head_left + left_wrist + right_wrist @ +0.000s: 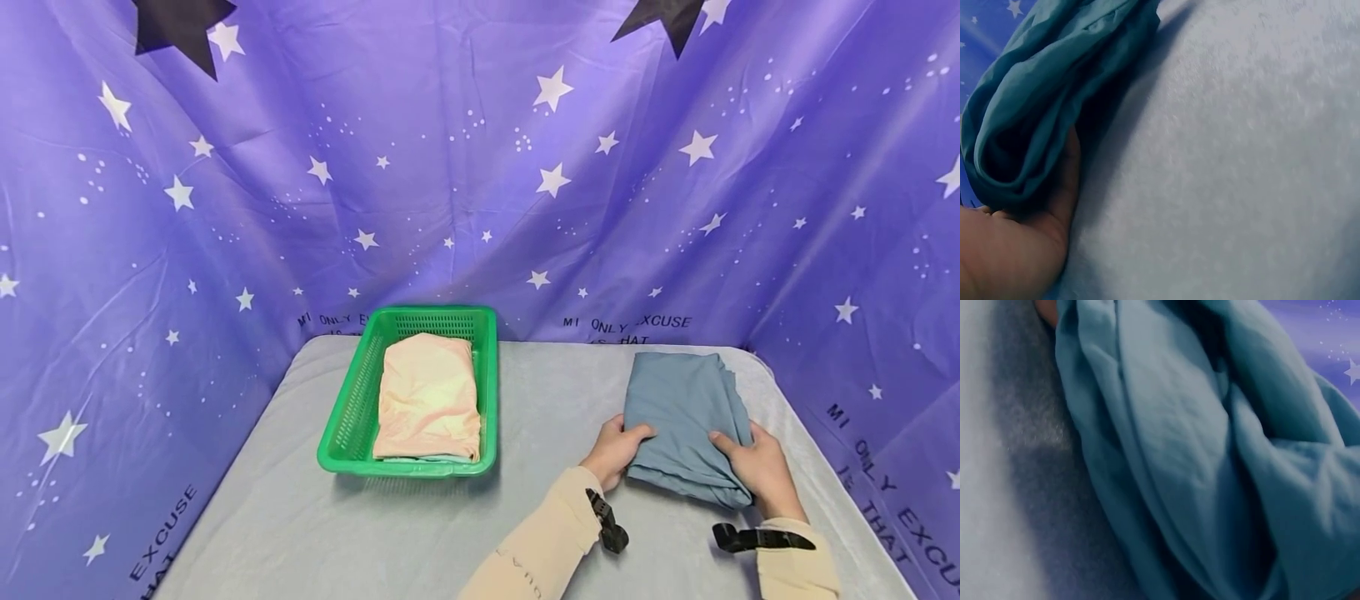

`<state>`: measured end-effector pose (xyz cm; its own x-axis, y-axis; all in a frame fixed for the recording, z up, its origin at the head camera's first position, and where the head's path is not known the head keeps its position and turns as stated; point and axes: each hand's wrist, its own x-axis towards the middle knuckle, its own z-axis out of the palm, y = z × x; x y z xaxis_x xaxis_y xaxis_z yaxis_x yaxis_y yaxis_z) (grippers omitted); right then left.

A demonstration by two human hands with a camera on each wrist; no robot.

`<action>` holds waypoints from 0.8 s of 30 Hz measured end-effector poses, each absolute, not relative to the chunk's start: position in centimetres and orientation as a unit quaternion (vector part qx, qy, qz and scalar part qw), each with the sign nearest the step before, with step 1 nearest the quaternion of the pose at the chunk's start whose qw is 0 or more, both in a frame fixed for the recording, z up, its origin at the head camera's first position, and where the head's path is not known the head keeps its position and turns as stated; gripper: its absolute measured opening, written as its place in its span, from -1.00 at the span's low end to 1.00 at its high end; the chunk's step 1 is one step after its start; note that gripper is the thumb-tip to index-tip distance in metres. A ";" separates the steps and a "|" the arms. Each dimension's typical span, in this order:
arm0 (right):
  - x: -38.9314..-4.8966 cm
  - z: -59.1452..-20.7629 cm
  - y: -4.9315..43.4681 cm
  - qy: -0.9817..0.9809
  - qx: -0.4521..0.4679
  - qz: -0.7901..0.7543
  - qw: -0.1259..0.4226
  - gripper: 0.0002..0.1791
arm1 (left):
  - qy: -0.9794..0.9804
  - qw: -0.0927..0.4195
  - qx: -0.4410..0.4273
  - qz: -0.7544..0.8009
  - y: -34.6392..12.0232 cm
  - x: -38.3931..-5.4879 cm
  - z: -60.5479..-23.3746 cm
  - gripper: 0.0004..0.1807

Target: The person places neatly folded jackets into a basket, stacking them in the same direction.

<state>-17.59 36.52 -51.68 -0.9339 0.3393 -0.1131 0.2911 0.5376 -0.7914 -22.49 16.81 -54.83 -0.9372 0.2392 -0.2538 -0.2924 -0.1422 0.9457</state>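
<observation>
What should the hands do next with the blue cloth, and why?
Probably shift the blue cloth left towards the green basket: it is folded, the left hand and right hand both grip it, and the basket holds a folded pink cloth.

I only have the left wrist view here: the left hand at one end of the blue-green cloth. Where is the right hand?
Observer: The right hand grips the right edge of the blue-green cloth.
Operator: Is anything else on the table?
Observer: Yes, a green basket stands to the left of the hands.
Operator: Is it empty?
Observer: No, a pink cloth lies inside it.
</observation>
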 end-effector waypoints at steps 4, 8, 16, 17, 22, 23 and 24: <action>-17.2 -51.3 36.2 -0.879 -0.179 0.441 0.036 -0.27 | 0.627 0.174 -0.018 0.759 16.5 -22.2 -54.4 -0.74; -17.0 -50.9 35.9 -0.877 -0.177 0.445 0.042 -0.25 | 0.629 0.166 -0.018 0.760 16.1 -22.0 -54.0 -0.74; -16.8 -50.3 35.1 -0.875 -0.158 0.455 0.051 -0.24 | 0.632 0.162 -0.017 0.758 14.9 -21.8 -53.0 -0.66; -16.8 -50.2 35.0 -0.874 -0.157 0.457 0.051 -0.23 | 0.632 0.161 -0.017 0.758 14.7 -21.8 -52.8 -0.66; -16.9 -49.9 34.5 -0.872 -0.149 0.463 0.051 -0.21 | 0.628 0.160 -0.014 0.761 13.9 -21.8 -52.3 -0.67; -16.9 -49.8 34.4 -0.873 -0.147 0.463 0.053 -0.21 | 0.626 0.160 -0.013 0.763 13.8 -21.8 -52.2 -0.68; -16.8 -49.7 34.3 -0.872 -0.145 0.463 0.056 -0.22 | 0.625 0.159 -0.013 0.764 13.6 -21.7 -52.2 -0.69</action>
